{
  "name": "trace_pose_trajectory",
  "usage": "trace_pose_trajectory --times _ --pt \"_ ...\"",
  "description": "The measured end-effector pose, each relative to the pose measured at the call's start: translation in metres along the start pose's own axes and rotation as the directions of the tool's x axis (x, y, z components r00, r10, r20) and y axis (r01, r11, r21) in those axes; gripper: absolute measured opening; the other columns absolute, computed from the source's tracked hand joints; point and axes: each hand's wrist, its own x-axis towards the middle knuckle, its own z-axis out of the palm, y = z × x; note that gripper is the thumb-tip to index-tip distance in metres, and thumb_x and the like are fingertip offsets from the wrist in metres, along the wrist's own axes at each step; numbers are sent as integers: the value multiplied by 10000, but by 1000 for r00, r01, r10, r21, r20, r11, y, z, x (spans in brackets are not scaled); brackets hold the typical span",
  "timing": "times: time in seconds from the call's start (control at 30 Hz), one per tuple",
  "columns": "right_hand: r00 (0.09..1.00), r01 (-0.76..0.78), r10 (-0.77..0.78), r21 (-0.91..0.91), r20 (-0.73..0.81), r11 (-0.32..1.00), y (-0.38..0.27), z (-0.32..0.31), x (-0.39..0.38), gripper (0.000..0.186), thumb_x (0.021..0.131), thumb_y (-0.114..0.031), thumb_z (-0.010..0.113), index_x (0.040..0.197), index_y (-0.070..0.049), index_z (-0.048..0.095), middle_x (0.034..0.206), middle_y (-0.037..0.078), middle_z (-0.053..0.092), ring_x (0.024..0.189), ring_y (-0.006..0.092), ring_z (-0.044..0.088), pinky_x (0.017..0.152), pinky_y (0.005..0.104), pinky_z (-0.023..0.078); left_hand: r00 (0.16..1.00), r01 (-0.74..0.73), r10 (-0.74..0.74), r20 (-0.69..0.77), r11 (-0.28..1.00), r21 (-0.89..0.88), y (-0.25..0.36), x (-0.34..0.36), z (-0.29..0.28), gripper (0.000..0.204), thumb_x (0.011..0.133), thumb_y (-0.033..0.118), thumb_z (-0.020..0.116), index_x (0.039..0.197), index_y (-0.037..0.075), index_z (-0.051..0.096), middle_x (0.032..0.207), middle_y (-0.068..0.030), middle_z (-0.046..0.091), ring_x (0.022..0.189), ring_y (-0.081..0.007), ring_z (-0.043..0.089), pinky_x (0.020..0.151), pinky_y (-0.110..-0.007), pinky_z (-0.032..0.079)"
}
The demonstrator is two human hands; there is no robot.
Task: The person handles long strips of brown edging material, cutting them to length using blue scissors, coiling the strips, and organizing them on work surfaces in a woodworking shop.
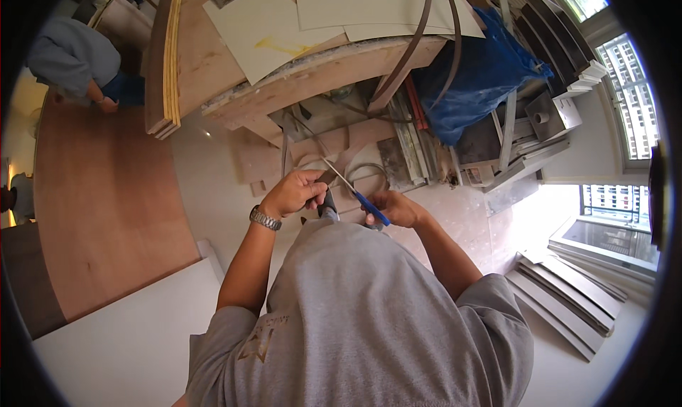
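My left hand [300,192] pinches a dark brown flexible strip [326,176] between thumb and fingers in front of my body. My right hand [394,208] grips scissors with blue handles [373,207], their metal blades pointing up-left at the strip, close to my left fingers. Beyond the hands, more loose lengths of brown strip [369,168] lie in curls on the floor among board offcuts.
A wooden workbench [316,71] holds pale sheets [256,23]. Right of it sit a blue plastic sheet [483,66] and metal lengths. Planks [558,297] lean at lower right. A person in grey [74,55] stands at upper left by a large plywood panel [117,215].
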Motion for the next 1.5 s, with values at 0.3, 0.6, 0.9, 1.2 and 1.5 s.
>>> trace_pose_trajectory --times 0.3,0.6,0.9,1.2,1.5 --pt "997 42 -47 -72 -65 997 5 3 -23 525 739 -343 789 1045 50 623 897 90 657 823 143 596 729 277 469 999 4 -5 46 1000 22 0 -3 20 139 927 128 557 811 57 586 661 14 570 546 -55 495 515 -202 409" --pt "979 81 -105 -136 -173 987 14 8 -37 465 700 -367 805 900 26 657 750 48 633 705 127 576 620 279 457 999 -3 -1 48 997 73 10 -4 34 112 921 120 559 865 40 615 652 22 563 541 -44 485 500 -189 397" --pt "943 22 -44 -70 -330 997 32 10 -48 337 736 -279 790 841 9 649 667 28 590 655 107 547 557 262 426 993 -31 16 119 992 126 5 5 39 137 920 128 559 832 33 606 663 10 569 547 -46 495 502 -188 402" --pt "778 270 -4 329 -629 905 88 -33 -70 266 819 -168 721 990 7 617 827 40 622 729 112 586 682 254 472 888 38 52 -458 982 187 44 -86 -62 206 951 201 533 1070 41 585 682 22 553 552 -59 499 500 -196 405" --pt "768 289 -250 -29 -590 957 0 -50 8 250 858 -142 636 1022 46 621 847 26 629 769 94 546 685 251 445 857 -248 217 -468 969 -5 83 -135 -47 236 952 153 515 1126 7 577 719 -18 553 596 -77 492 547 -197 407"
